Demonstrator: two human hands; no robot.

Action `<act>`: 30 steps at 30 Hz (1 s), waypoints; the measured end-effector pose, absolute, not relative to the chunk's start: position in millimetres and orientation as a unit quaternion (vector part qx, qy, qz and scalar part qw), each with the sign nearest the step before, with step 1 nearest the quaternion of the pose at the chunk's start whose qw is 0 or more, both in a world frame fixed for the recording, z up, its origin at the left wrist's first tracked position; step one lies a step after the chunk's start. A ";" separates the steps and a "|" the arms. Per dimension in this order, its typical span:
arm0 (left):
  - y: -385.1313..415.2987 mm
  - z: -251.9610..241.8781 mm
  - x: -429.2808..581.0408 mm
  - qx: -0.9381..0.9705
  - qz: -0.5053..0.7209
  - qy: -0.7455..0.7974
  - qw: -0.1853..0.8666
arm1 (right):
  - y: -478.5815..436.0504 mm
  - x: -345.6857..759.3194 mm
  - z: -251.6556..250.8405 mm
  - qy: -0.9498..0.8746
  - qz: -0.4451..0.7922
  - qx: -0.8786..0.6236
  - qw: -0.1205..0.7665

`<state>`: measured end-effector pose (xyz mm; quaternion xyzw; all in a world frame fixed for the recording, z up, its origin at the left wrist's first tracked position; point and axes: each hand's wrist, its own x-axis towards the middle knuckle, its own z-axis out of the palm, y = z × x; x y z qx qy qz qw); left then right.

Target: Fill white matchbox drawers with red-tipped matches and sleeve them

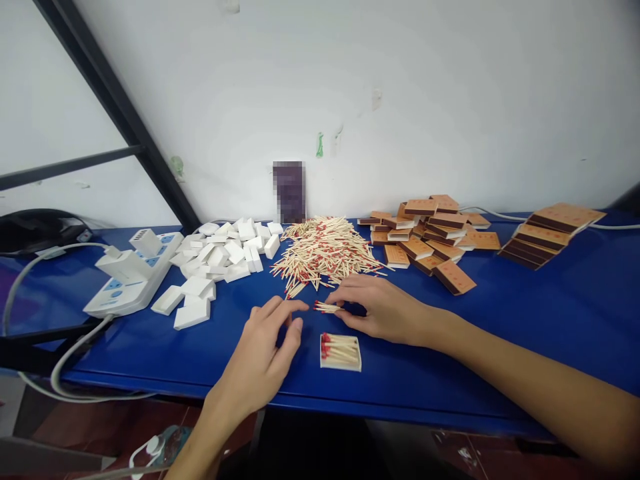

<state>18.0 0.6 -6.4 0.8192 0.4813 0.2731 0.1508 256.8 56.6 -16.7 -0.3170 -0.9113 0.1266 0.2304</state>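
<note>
A few red-tipped matches [326, 307] lie between the thumb and fingers of my right hand [373, 308], which is closed on their plain ends. My left hand [267, 347] is held open just left of their red heads, thumb and forefinger apart, with nothing in it. Nearer the table's front edge sits a white matchbox tray [341, 365], partly filled with matches whose red heads point left. Behind both hands rises a big heap of loose matches [330, 250].
White empty trays [225, 250] are piled at the left, beside a power strip [135, 273] with cables. Orange-brown matchbox sleeves [430, 230] are heaped at the right, with another stack [550, 233] farther right. A dark pixelated card [289, 193] leans on the wall.
</note>
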 end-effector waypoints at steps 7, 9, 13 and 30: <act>-2.7 -5.7 15.4 0.806 0.293 0.459 0.232 | 58.3 262.6 -9.5 -0.909 0.134 -0.358 0.169; -3.1 -6.4 15.4 0.801 0.285 0.464 0.250 | 58.4 265.6 -5.0 -0.901 0.144 -0.384 0.144; -3.9 -7.6 15.2 0.792 0.273 0.474 0.273 | 55.0 270.6 6.7 -0.879 0.177 -0.432 0.100; -10.2 -5.4 35.2 0.873 0.127 0.450 0.134 | 53.0 272.7 21.1 -0.851 0.276 -0.446 0.022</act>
